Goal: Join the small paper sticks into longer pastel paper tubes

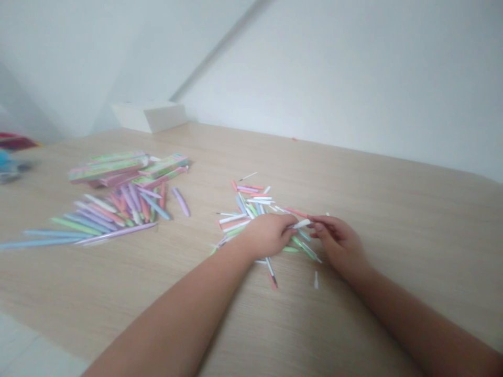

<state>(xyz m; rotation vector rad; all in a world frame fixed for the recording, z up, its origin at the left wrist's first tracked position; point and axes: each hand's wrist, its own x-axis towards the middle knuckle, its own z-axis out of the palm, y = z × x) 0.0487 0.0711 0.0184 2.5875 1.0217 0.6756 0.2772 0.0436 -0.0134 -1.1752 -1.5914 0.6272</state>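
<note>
My left hand (267,235) and my right hand (338,241) meet above a loose heap of small pastel pen parts (247,207) on a light wood-grain table (393,209). Between their fingertips is a short white pen part (302,224), pinched by both hands. The heap lies mostly beyond and under my left hand. A dark-tipped pen part (271,272) lies just below that hand, and a small white piece (316,280) rests apart, below my right hand.
Farther left lie a pile of long pastel pens (118,209) and several green and pink flat boxes (110,168). A white box (149,116) stands against the wall at the back. Blurred colored objects (15,152) sit at the left edge.
</note>
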